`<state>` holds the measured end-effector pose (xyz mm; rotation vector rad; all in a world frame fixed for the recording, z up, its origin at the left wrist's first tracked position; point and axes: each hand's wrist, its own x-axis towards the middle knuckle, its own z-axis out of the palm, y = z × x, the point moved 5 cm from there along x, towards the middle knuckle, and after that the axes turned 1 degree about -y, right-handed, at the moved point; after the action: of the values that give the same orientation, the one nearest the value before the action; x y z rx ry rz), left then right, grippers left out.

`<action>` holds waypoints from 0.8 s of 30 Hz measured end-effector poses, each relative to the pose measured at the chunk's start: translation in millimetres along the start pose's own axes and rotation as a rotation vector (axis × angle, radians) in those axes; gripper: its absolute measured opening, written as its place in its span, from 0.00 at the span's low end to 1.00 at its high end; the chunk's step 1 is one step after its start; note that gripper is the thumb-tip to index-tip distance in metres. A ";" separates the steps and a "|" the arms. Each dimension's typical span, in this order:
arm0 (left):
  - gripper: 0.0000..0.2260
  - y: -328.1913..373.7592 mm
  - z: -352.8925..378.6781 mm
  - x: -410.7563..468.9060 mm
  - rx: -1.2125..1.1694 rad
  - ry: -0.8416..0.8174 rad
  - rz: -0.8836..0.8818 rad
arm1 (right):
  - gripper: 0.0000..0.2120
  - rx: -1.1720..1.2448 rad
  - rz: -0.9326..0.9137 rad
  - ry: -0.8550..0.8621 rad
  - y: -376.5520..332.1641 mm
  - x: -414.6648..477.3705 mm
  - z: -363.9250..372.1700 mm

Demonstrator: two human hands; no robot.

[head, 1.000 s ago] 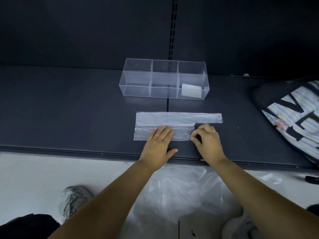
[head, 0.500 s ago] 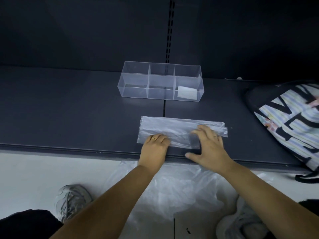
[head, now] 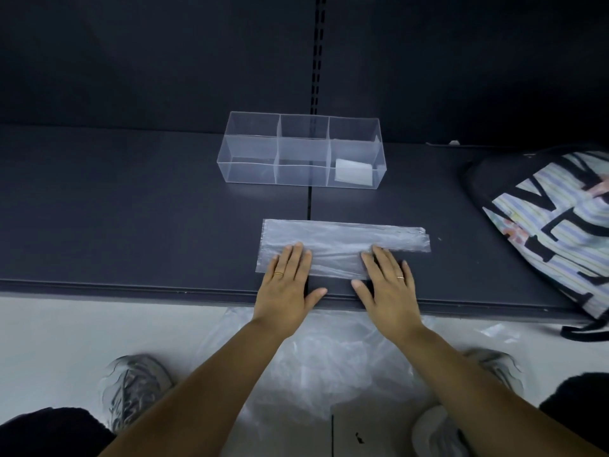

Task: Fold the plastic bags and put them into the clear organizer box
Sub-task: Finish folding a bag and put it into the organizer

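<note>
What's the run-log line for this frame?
step: fold in progress | left hand: flat on plastic bag | right hand: flat on it | organizer box: one folded bag, right compartment

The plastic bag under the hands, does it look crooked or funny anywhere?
A little. The plastic bag has an uneven right end: its near part stops at the right hand, while the far part sticks out farther right. Nothing looks torn.
</note>
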<state>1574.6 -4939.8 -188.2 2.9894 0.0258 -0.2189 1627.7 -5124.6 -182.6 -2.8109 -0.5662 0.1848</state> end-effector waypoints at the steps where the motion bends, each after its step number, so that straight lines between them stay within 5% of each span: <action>1: 0.33 -0.3 0.6 -0.7 0.011 0.000 -0.014 | 0.28 0.006 0.025 -0.004 3.8 4.7 0.2; 6: 0.37 2.7 2.5 0.2 0.020 -0.022 -0.073 | 0.23 0.102 0.234 0.164 33.8 36.1 -21.6; 11: 0.40 7.8 -1.4 15.9 -0.014 0.034 -0.064 | 0.18 0.283 0.733 0.322 92.5 45.4 -49.1; 15: 0.46 2.8 -2.7 33.7 -0.047 0.034 -0.098 | 0.11 0.322 0.726 0.217 102.9 59.3 -49.6; 24: 0.38 -7.0 4.4 39.9 0.024 0.014 -0.186 | 0.09 0.508 0.601 0.380 103.1 66.5 -61.8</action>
<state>1613.2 -4933.3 -199.3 3.0126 0.3061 -0.2195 1736.8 -5204.4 -157.6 -2.3373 0.3719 -0.0865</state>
